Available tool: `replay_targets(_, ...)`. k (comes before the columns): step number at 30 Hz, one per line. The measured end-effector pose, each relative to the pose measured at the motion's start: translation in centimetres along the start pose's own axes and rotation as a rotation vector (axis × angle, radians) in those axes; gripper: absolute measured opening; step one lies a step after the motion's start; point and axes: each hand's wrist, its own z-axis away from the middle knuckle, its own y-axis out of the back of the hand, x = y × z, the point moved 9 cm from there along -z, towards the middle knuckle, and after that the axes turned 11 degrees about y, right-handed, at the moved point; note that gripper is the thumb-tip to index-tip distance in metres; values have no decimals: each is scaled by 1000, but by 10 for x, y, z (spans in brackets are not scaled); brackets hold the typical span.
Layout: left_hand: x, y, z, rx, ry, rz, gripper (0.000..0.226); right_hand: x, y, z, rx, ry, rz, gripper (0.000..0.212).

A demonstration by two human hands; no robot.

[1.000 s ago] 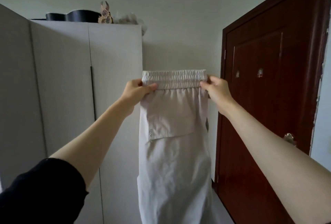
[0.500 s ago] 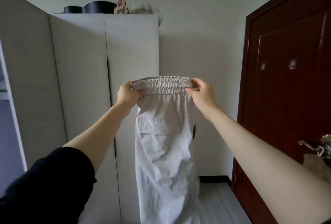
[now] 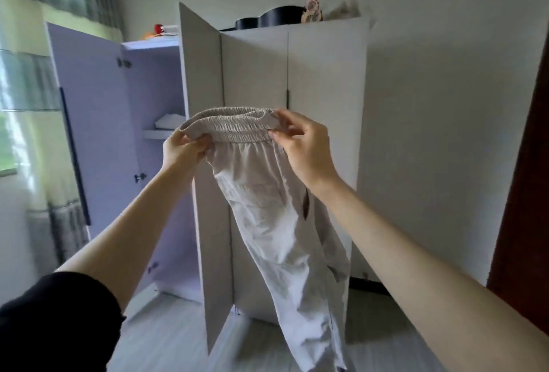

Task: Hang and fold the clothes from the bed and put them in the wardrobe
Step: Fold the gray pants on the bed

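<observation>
The left hand (image 3: 181,151) has its grip pinched tight on the left end of the stretchy waistband (image 3: 228,126). The right hand (image 3: 303,145) pinches the right end with its thumb and fingers. Together they hold up a pair of pale trousers (image 3: 267,223) in the air, in front of the wardrobe (image 3: 323,74).

Left of the hands, one wardrobe door (image 3: 89,116) stands open, and a shelf (image 3: 156,133) inside has something white lying on it.

To fold well, I think both hands should keep the waistband flat and level, so the two legs lie on top of each other.

The trousers hang long, from top to bottom. The waistband is up, and the legs point down at the floor (image 3: 166,336), leaning a little to the right.
</observation>
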Motion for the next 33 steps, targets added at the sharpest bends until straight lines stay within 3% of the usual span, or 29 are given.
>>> replay_targets(3, -2, 94, 50, 51, 88, 53, 38, -46, -71, 65, -130, 12, -49, 34)
replay_targets(10, -41, 378, 242, 321, 390, -77, 26, -169, -252, 276, -513, -60, -263, 27)
replay_targets(14, -75, 491, 362, 379, 604, -115, 21, -230, -320, 401, -682, -35, -301, 24)
replay_targets(16, -102, 530, 426, 473, 773, -31, 13, -255, -343, 457, -787, 6, -292, 23)
replay_targets(21, -166, 561, 573, 582, 1171, 252, 43, -306, -369, 572, -1001, 270, -253, 27)
replay_targets(24, -190, 561, 632, 590, 1322, 237, 27, -317, -372, 616, -1029, 372, -253, 26)
replay_targets(26, -200, 561, 646, 624, 1331, 186, 13, -319, -371, 635, -1057, 451, -252, 18)
replay_targets(28, -204, 571, 643, 647, 1251, 22, 17, -320, -373, 651, -1108, 544, -254, 21)
replay_targets(30, -197, 585, 630, 722, 1088, -161, 24, -309, -376, 662, -1213, 588, -217, 46)
replay_targets(33, -180, 595, 610, 774, 907, -257, 34, -274, -387, 653, -1321, 556, -12, 78)
